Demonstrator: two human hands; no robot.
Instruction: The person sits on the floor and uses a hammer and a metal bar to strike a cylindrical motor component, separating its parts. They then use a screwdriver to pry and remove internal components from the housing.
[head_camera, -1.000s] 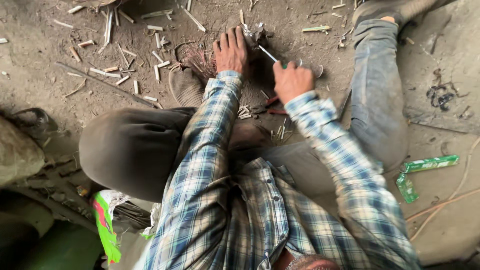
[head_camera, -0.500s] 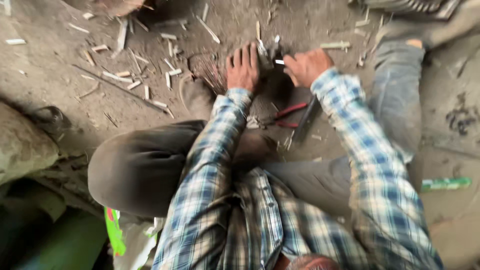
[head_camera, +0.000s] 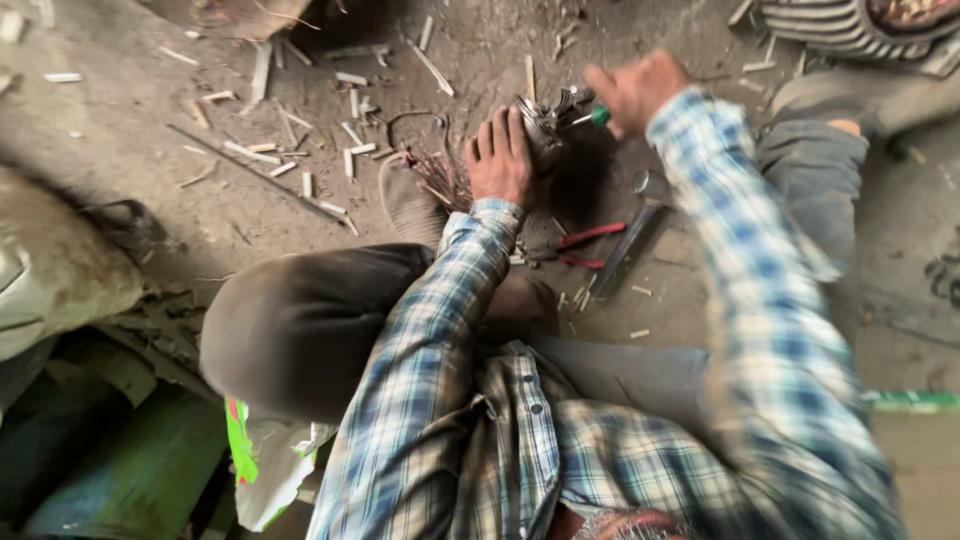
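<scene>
Metal part (head_camera: 545, 118) pinned flat under left hand (head_camera: 500, 158); right hand (head_camera: 635, 92) grips green-handled tool (head_camera: 592, 116), best kept steady, tip seated.

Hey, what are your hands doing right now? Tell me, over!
Left hand pressing on metal part. Right hand gripping green-handled tool, tip at part. Red-handled pliers on ground nearby.

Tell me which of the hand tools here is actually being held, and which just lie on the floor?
The green-handled screwdriver is gripped in the right hand, raised by the metal part. The red-handled pliers and the dark flat tool lie untouched on the floor.
</scene>
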